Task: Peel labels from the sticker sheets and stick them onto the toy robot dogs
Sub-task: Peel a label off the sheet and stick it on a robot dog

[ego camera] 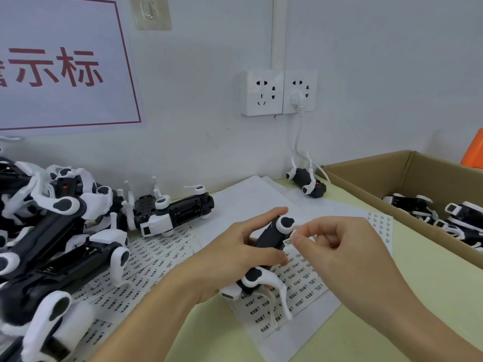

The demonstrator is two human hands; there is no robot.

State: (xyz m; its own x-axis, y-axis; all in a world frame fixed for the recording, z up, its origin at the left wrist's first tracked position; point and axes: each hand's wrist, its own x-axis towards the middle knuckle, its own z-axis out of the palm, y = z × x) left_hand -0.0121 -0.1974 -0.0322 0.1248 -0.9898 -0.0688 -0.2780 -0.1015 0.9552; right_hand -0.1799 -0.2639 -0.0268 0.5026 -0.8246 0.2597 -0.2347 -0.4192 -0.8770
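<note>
1. Toy robot dogs (52, 231) lie heaped at the left of the pale green table (431, 296), black bodies and white legs tangled, some on their backs.
2. Just right of the heap, one more dog (172, 212) lies apart from it, belly up, on the far edge of the sticker sheets (156, 254) that spread under and beside the pile.
3. The left hand (243, 254) grips the held dog (271, 246) round its black body, thumb on the near side and fingers curled over the far side, holding it above another label sheet (300, 280) printed with rows of small black text.
4. A small white label (287, 242) sits on the held dog's black side, right at the thumb tip of the right hand (339, 246), whose thumb and forefinger are brought together at that spot; whether they pinch the label or press it I cannot tell.
5. Farther back, a single dog (307, 182) lies near the wall under the sockets (278, 92), beside a white cable.
6. At the right, a cardboard box (366, 176) holds several more dogs (444, 212).
</note>
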